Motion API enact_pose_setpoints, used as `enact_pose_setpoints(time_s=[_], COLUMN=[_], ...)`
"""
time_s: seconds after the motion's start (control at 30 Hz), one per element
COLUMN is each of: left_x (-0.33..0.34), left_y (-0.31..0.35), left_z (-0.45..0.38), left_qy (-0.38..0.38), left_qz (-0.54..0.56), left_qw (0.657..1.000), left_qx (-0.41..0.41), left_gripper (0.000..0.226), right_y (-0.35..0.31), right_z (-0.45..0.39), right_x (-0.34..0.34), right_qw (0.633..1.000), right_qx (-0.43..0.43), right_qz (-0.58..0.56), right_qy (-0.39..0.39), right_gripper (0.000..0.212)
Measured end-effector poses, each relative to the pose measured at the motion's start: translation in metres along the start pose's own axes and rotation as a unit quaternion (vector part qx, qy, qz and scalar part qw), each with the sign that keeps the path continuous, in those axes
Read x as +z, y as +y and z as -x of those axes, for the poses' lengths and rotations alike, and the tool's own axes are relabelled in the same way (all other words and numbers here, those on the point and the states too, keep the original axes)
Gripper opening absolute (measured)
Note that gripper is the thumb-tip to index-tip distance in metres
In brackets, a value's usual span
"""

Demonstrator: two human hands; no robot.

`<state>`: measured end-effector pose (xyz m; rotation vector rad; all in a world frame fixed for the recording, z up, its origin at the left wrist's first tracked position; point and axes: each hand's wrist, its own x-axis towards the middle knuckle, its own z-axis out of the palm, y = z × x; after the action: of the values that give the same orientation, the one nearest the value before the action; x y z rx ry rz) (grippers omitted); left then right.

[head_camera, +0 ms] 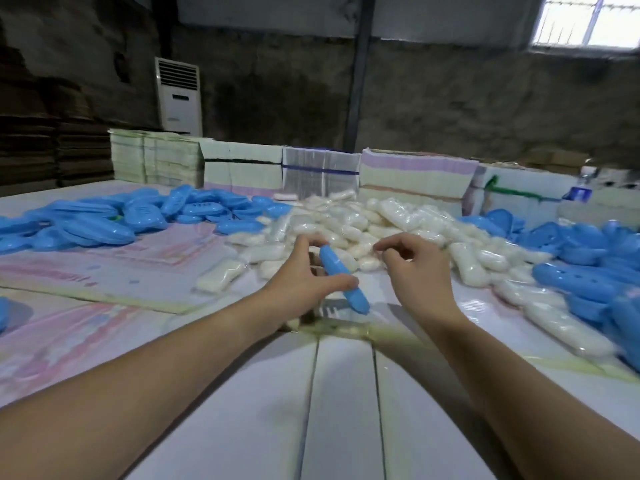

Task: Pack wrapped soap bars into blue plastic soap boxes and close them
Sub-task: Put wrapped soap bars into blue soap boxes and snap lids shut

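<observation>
My left hand grips a closed blue soap box edge-on, thumb on its near side and fingers curled over its far end. Just right of the box, my right hand hovers above the near edge of the pile of wrapped white soap bars, fingers loosely curled with nothing in them. Blue box halves lie heaped at the left and at the right of the table.
Stacks of flat printed cartons line the table's far edge. Pink-patterned sheets cover the left of the table, white boards the near middle. A white floor air conditioner stands by the back wall.
</observation>
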<state>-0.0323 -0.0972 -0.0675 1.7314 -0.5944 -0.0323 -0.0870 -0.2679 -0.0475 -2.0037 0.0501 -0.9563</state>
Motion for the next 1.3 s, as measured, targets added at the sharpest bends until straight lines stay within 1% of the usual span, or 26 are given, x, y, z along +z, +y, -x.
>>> enact_pose_setpoints(time_s=[0.1, 0.17, 0.2, 0.27, 0.3, 0.37, 0.47, 0.53, 0.7, 0.8, 0.87, 0.93, 1.0, 1.03, 1.07, 1.1, 1.13, 1.17, 1.23, 1.3], left_x=[0.004, 0.006, 0.007, 0.009, 0.01, 0.009, 0.008, 0.008, 0.008, 0.01, 0.011, 0.011, 0.011, 0.011, 0.011, 0.011, 0.011, 0.011, 0.01, 0.01], left_y=[-0.004, -0.002, 0.0, -0.001, -0.002, -0.003, -0.004, -0.005, -0.005, -0.006, -0.005, -0.004, -0.003, -0.003, -0.003, -0.003, -0.003, -0.004, -0.005, -0.006], left_z=[0.01, 0.013, 0.014, 0.017, 0.018, 0.018, 0.018, 0.018, 0.018, 0.017, 0.017, 0.018, 0.019, 0.019, 0.019, 0.019, 0.019, 0.018, 0.016, 0.015], left_qy=[-0.062, -0.086, -0.099, -0.125, -0.134, -0.145, -0.151, -0.157, -0.164, -0.17, -0.169, -0.164, -0.16, -0.158, -0.156, -0.152, -0.146, -0.139, -0.123, -0.108], left_qz=[-0.014, -0.029, -0.04, -0.051, -0.05, -0.048, -0.05, -0.049, -0.047, -0.044, -0.044, -0.042, -0.04, -0.039, -0.04, -0.042, -0.048, -0.053, -0.059, -0.06], left_qw=[0.998, 0.995, 0.993, 0.99, 0.989, 0.987, 0.986, 0.985, 0.984, 0.984, 0.984, 0.985, 0.985, 0.986, 0.986, 0.987, 0.987, 0.988, 0.989, 0.991], left_qx=[0.004, 0.03, 0.04, 0.046, 0.046, 0.048, 0.053, 0.053, 0.048, 0.044, 0.044, 0.042, 0.042, 0.042, 0.041, 0.042, 0.043, 0.045, 0.05, 0.055], left_gripper=[0.071, 0.07, 0.072, 0.077, 0.079, 0.082, 0.083, 0.082, 0.078, 0.078, 0.08, 0.084, 0.089, 0.09, 0.09, 0.09, 0.089, 0.088, 0.086, 0.086], right_y=[0.013, 0.027, 0.035, 0.052, 0.06, 0.075, 0.088, 0.09, 0.095, 0.09, 0.083, 0.074, 0.064, 0.057, 0.05, 0.044, 0.037, 0.031, 0.019, 0.008], right_z=[-0.012, -0.021, -0.024, -0.028, -0.028, -0.028, -0.031, -0.036, -0.041, -0.039, -0.035, -0.029, -0.022, -0.018, -0.015, -0.011, -0.008, -0.006, -0.001, 0.006], right_x=[-0.014, -0.027, -0.034, -0.045, -0.049, -0.054, -0.055, -0.055, -0.056, -0.055, -0.055, -0.058, -0.061, -0.062, -0.062, -0.063, -0.062, -0.06, -0.051, -0.04], right_qw=[0.996, 0.981, 0.964, 0.914, 0.889, 0.852, 0.81, 0.802, 0.811, 0.824, 0.85, 0.897, 0.955, 0.977, 0.988, 0.989, 0.986, 0.982, 0.976, 0.972], right_qx=[0.034, 0.057, 0.074, 0.121, 0.147, 0.178, 0.185, 0.192, 0.201, 0.149, 0.098, 0.07, 0.085, 0.102, 0.124, 0.14, 0.148, 0.147, 0.137, 0.13], right_qz=[0.079, 0.187, 0.254, 0.388, 0.433, 0.491, 0.551, 0.558, 0.541, 0.543, 0.516, 0.434, 0.28, 0.18, 0.081, -0.003, -0.062, -0.095, -0.123, -0.127], right_qy=[0.011, 0.012, 0.011, -0.001, -0.009, -0.03, -0.08, -0.095, -0.095, -0.059, -0.031, -0.039, -0.053, -0.048, -0.041, -0.042, -0.054, -0.075, -0.118, -0.147], right_gripper=[0.023, 0.03, 0.037, 0.048, 0.051, 0.052, 0.044, 0.043, 0.04, 0.027, 0.021, 0.017, 0.015, 0.015, 0.014, 0.01, 0.008, 0.01, 0.016, 0.015])
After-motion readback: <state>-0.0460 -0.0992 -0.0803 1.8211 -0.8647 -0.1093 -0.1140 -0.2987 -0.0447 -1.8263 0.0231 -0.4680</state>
